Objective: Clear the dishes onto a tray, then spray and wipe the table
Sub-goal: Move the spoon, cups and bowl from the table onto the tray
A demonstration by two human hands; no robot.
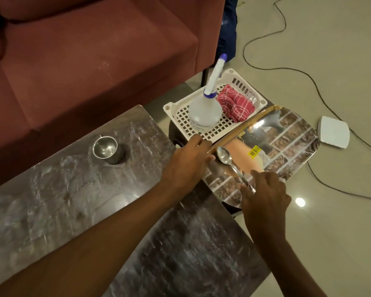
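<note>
A glossy printed tray [287,133] with a yellow price sticker lies beyond the right end of the dark marble table [73,189]. My left hand [186,161] grips the tray's near-left rim. My right hand [263,194] pinches the handle of a steel spoon [225,156], whose bowl rests on the tray. A steel cup [107,150] stands upright on the table to the left. Behind the tray, a white perforated basket [180,108] holds a spray bottle [206,110] with a blue-tipped nozzle and a crumpled red checked cloth [236,103].
A maroon sofa [84,50] runs along the table's far side. Black cables [308,82] snake over the tiled floor to the right, near a white square device [333,132]. A dark blue bag [228,28] leans by the sofa's end.
</note>
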